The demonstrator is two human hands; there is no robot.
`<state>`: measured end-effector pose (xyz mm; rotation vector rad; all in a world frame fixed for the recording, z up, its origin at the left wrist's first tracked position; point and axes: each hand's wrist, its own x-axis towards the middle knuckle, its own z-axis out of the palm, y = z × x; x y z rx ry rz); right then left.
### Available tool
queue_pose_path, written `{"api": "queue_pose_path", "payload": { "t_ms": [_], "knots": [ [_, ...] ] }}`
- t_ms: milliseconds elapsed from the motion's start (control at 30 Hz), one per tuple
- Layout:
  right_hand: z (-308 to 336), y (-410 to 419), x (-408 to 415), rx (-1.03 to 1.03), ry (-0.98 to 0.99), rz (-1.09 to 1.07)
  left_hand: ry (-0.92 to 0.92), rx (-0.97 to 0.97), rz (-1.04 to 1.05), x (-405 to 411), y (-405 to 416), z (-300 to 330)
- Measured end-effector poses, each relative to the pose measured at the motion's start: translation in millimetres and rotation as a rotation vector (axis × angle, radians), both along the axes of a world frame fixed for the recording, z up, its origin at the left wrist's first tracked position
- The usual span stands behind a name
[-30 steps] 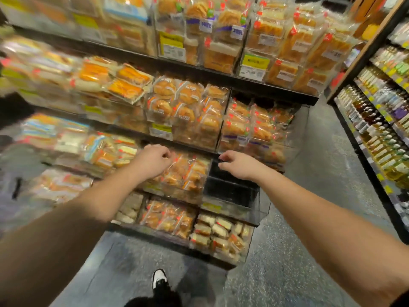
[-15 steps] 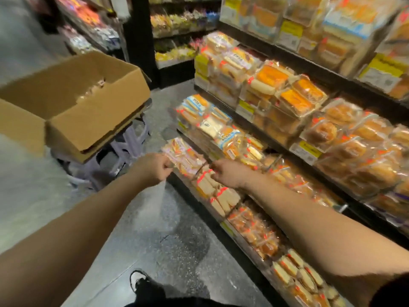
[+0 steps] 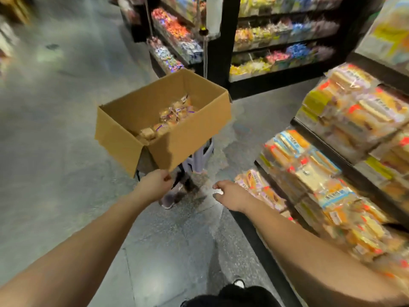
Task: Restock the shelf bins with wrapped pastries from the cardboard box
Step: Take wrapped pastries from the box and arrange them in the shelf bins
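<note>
Reaching out with nothing held, our left hand (image 3: 156,184) is loosely curled just under the near corner of the open brown cardboard box (image 3: 190,138), and our right hand (image 3: 230,194) hangs slack and open beside it. We should go in over the near wall, both hands down onto the clear-wrapped golden pastries (image 3: 170,117) heaped inside. That heap runs along the box's long axis, from its near left end up toward its far right wall. The box sits on a pale lilac plastic stool (image 3: 200,157).

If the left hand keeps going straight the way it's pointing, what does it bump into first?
Most likely the cardboard box. The left hand reaches forward and up, just under the box's near bottom corner, so that corner or front wall comes first. Depth is hard to judge; it could slip beneath to the purple stool that seems to carry the box.
</note>
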<state>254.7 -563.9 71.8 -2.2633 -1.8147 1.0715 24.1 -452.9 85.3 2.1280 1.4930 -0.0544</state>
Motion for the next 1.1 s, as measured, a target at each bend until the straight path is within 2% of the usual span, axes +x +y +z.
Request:
{"api": "queue_pose_path", "payload": {
  "t_ms": [167,333,600,833,1100],
  "knots": [
    [-14,80,-3,0.081,0.073,-0.08,-0.085,-0.003,0.032,6,65,-6],
    [-32,181,13,0.131,0.106,-0.053,-0.117,0.028,0.044,32,152,-11],
    [-42,332,52,0.023,0.115,0.043,-0.029,-0.04,0.175,56,301,-35],
    [-40,447,70,0.042,0.062,0.057,0.01,-0.142,0.272,63,399,-63],
    [-83,564,87,-0.025,-0.041,-0.025,-0.029,-0.209,0.337,74,506,-116]
  ]
}}
